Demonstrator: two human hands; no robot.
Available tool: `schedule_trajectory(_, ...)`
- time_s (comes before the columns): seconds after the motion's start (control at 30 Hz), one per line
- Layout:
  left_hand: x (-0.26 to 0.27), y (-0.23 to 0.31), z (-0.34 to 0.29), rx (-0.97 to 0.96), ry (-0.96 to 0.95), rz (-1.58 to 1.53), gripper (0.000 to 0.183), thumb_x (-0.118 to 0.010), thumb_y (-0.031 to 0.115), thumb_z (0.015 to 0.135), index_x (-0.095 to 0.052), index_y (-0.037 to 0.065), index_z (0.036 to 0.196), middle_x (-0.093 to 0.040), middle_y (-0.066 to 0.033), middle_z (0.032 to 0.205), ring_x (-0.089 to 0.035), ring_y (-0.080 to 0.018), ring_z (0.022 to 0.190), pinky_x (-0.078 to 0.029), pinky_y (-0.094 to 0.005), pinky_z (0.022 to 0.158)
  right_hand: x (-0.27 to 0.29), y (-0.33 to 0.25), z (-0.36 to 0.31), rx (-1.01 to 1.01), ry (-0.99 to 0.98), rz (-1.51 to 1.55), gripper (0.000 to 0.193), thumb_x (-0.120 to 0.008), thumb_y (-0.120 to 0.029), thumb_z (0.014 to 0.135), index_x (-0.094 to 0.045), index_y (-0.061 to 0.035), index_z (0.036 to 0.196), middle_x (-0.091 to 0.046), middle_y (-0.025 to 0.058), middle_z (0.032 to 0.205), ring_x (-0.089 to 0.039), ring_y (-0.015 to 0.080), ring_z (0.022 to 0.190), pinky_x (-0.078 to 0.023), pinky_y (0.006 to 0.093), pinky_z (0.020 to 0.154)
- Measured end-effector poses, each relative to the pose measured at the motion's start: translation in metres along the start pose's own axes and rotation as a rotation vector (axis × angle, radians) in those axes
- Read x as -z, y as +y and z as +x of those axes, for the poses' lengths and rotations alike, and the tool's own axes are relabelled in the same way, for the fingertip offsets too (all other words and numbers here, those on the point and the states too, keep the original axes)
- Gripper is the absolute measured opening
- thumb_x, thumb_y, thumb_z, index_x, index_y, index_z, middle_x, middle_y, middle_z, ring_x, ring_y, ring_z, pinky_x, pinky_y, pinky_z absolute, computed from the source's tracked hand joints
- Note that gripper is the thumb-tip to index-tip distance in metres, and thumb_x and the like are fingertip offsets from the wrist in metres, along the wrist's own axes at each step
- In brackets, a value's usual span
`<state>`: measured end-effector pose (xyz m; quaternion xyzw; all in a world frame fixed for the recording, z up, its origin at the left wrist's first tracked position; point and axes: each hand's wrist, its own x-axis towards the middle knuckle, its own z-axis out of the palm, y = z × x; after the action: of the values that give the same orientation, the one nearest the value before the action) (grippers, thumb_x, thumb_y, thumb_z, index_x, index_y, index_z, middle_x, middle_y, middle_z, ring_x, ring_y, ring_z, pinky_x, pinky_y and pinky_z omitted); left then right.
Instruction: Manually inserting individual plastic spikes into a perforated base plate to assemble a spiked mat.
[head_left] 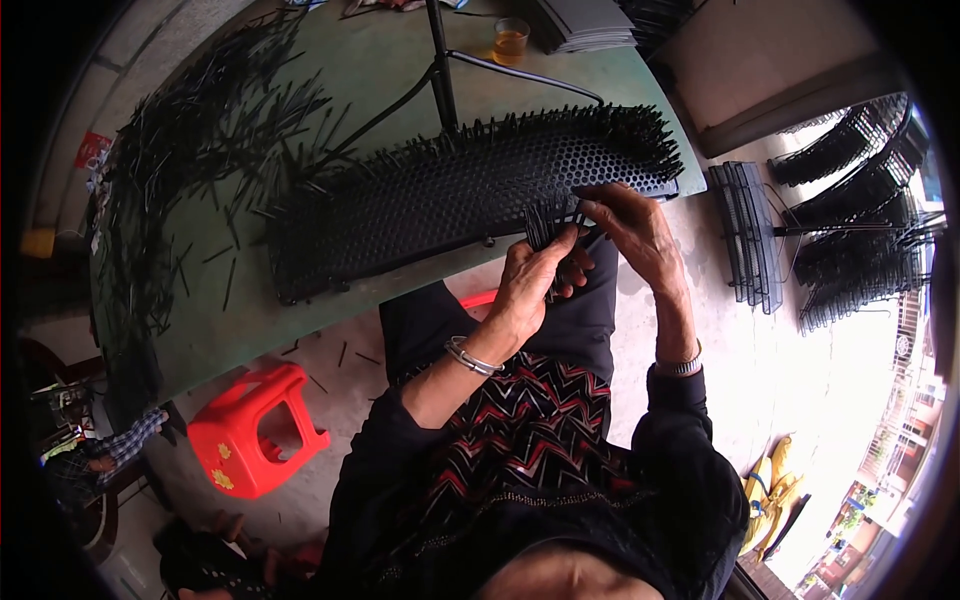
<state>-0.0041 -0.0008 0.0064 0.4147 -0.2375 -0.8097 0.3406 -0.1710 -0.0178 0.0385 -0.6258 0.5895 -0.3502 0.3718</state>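
Strips (544,222) are bunching upright in the left hand (530,278), which is closing its thumb and fingers around them, just on the wearer's side of the board (400,215). Beside them, the right hand (635,232) is bending its thumb and fingers toward the bundle's upper end; whether it is pinching a single strip, one cannot tell.

The step in hand appears to be parting strips from the bundle. The next move would likely be calling for a light fingertip pinch on one strip, the left hand keeping the rest together.

Beyond the hands, the board's holes are holding upright strips (645,135), crowding most thickly past the right hand. Farther off, a clear cup (510,45) is holding amber liquid (508,50) on the table (390,40). Left of both hands, loose strips (185,135) are lying heaped on the tabletop.
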Motion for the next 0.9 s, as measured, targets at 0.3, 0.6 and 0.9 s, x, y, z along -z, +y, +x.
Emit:
schedule_trajectory(0.3, -0.001, -0.004, 0.003, 0.019, -0.010, 0.039, 0.037, -0.056, 0.042, 0.095, -0.065, 0.006, 0.101, -0.069, -0.0048, 0.077, -0.059, -0.0100, 0.061, -0.040, -0.0234, 0.049, 0.013, -0.007, -0.007, -0.135, -0.039, 0.136, 0.013, -0.060, -0.009, 0.091, -0.063, 0.0035, 0.093, -0.066, 0.0079, 0.078, -0.063, 0.0126, 0.072, -0.049, 0.0268, 0.065)
schedule_trajectory(0.6, 0.006, -0.007, 0.008, 0.066, -0.034, -0.008, 0.042, -0.048, 0.044, 0.099, -0.057, 0.007, 0.115, -0.069, -0.0086, 0.087, -0.060, -0.0119, 0.069, -0.048, -0.0270, 0.058, 0.031, 0.009, 0.022, 0.218, 0.759, -0.459, 0.011, -0.062, -0.008, 0.091, -0.064, -0.0034, 0.101, -0.069, 0.0102, 0.083, -0.068, 0.0159, 0.073, -0.052, 0.0278, 0.066)
schedule_trajectory(0.9, 0.014, -0.010, 0.008, 0.126, 0.001, -0.107, 0.033, -0.054, 0.036, 0.098, -0.059, 0.007, 0.112, -0.062, -0.0060, 0.081, -0.054, -0.0103, 0.065, -0.048, -0.0264, 0.058, 0.032, 0.021, 0.035, 0.201, 0.764, -0.494, 0.012, -0.061, -0.008, 0.091, -0.064, -0.0047, 0.102, -0.070, 0.0111, 0.085, -0.069, 0.0188, 0.074, -0.052, 0.0290, 0.067)
